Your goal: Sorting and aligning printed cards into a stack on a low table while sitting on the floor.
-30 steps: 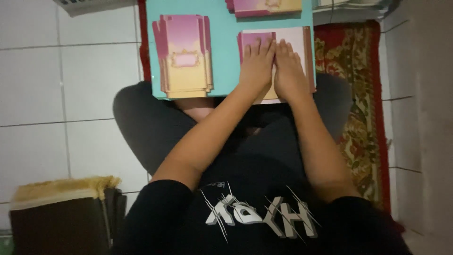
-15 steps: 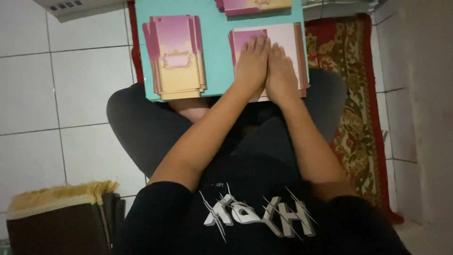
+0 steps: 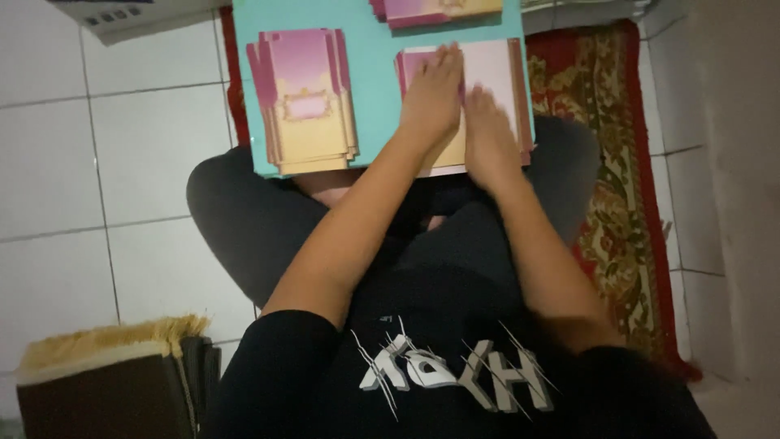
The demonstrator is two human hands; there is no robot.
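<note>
White floor tiles point(image 3: 73, 154) and a red patterned rug point(image 3: 617, 195) are lying under a turquoise flat board point(image 3: 374, 97) that is resting across the person's lap. On it, a stack of pink-and-gold printed cards point(image 3: 305, 102) is sitting left of a pale pink folded card point(image 3: 491, 73). The left hand point(image 3: 435, 97) and right hand point(image 3: 487, 134) are pressing flat on that folded card, fingers point(image 3: 445, 61) stretched open, gripping nothing.

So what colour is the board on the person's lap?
Turquoise board, seen best in the head view, under both hands.

Dim, soft indoor light; lower half falls into shadow, with slight motion blur throughout.
</note>
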